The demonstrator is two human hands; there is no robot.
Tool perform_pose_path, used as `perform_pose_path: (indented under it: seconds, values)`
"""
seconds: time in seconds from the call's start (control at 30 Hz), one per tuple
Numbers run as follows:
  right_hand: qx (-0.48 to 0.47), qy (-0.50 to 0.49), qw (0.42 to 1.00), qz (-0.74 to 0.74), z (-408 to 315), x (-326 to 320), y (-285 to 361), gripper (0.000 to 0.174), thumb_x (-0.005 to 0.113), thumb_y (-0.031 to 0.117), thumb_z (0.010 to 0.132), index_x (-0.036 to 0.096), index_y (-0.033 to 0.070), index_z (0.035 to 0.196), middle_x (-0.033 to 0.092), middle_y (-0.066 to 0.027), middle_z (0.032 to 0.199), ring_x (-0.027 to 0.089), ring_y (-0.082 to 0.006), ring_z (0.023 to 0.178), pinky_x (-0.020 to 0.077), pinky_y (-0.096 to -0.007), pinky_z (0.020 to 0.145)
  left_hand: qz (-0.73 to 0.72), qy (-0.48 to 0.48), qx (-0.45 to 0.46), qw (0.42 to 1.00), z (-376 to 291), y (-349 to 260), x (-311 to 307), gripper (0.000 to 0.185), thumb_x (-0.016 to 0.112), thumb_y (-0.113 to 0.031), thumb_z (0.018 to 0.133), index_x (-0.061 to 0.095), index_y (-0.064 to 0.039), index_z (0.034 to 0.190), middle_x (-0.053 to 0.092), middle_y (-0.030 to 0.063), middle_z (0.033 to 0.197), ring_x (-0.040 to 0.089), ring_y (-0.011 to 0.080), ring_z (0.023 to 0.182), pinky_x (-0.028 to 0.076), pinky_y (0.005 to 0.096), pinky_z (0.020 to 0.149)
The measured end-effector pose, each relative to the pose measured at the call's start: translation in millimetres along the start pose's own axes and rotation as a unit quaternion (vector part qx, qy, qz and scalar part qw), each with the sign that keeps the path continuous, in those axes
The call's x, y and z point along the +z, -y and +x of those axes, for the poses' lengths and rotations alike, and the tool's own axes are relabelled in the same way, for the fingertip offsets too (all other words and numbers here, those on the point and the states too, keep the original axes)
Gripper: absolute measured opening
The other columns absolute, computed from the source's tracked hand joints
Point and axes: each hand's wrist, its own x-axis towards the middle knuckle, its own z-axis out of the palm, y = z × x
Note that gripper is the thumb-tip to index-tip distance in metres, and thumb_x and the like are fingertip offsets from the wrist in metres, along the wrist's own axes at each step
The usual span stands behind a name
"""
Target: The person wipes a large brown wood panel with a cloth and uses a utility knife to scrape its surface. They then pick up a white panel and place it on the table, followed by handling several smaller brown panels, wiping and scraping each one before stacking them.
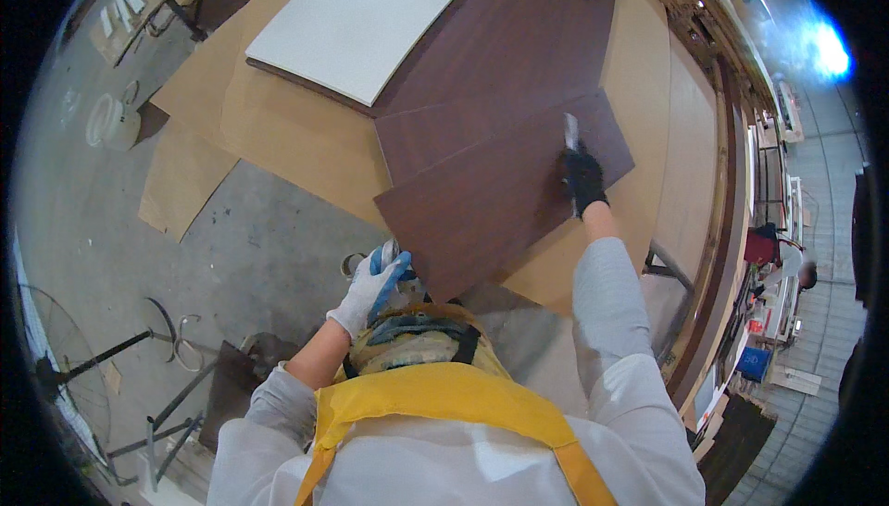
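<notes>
My right hand (585,176), in a black glove, grips a narrow flat metal hand tool (571,129) over a dark brown wood-grain panel (479,186). The tool's ends show on both sides of the fist; its exact kind is blurred. At the panel's near left corner, my left hand (371,287), in a white glove with blue fingers, is closed around a small grey object (390,250). A curved strip (352,264) shows beside these fingers. The panel lies askew on other brown panels (514,41), its near corner jutting towards my yellow apron (444,388).
A white panel (368,13) tops the stack at the far left, with brown cardboard (292,131) beneath. Metal stands (156,409) and a white bucket (114,123) are on the left floor. A long wooden frame (726,179) runs along the right; beyond it is a person (781,263).
</notes>
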Motion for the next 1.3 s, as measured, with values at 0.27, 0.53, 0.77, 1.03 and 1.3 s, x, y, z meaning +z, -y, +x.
perform_pose_path:
  seconds: [0.27,0.53,0.77,1.03,1.3]
  values:
    - [-0.187,0.171,0.945,-0.207,-144.3,76.4,90.0,0.047,0.042,0.033,0.098,0.041,0.019,0.142,0.066,-0.0254,0.097,0.065,-0.0438,0.086,0.0508,-0.0539,0.077,-0.175,0.091,-0.020,0.980,5.3,10.1,-6.9,0.038,0.059,-0.027,0.097,0.055,-0.004,0.127,0.059,0.0041,0.122,0.055,0.0153,0.107,0.045,0.0316,0.092]
    - [-0.253,0.166,0.922,-0.242,-164.9,97.6,89.0,0.051,0.039,0.034,0.099,0.033,0.021,0.148,0.068,-0.0234,0.089,0.067,-0.0421,0.078,0.0532,-0.0526,0.069,-0.383,0.174,-0.046,0.906,17.4,28.4,-3.9,0.031,0.057,-0.020,0.096,0.054,-0.005,0.124,0.061,0.0036,0.117,0.057,0.0196,0.103,0.046,0.0341,0.090]
    - [-0.231,0.235,0.920,-0.210,-177.6,106.7,92.0,0.049,0.042,0.029,0.098,0.036,0.019,0.146,0.068,-0.0240,0.088,0.067,-0.0407,0.076,0.0539,-0.0514,0.066,0.188,0.100,0.279,0.936,15.9,37.7,-6.6,0.051,0.070,-0.026,0.078,0.053,-0.003,0.120,0.061,0.0212,0.105,0.060,0.0385,0.095,0.048,0.0414,0.083]
    - [-0.317,0.216,0.895,-0.229,-166.8,105.5,91.2,0.050,0.046,0.024,0.098,0.035,0.020,0.146,0.067,-0.0240,0.086,0.067,-0.0397,0.073,0.0538,-0.0485,0.063,-0.081,0.087,0.189,0.975,9.8,41.0,4.0,0.044,0.066,-0.018,0.081,0.055,-0.004,0.121,0.065,0.0192,0.107,0.062,0.0388,0.096,0.050,0.0393,0.085]
    - [-0.334,0.217,0.896,-0.197,-159.8,104.1,96.6,0.049,0.042,0.029,0.100,0.034,0.022,0.148,0.067,-0.0230,0.087,0.067,-0.0399,0.073,0.0533,-0.0486,0.066,0.070,0.063,0.277,0.956,-2.6,22.0,7.2,0.040,0.060,-0.013,0.082,0.056,-0.004,0.121,0.065,0.0187,0.107,0.062,0.0377,0.097,0.050,0.0387,0.086]
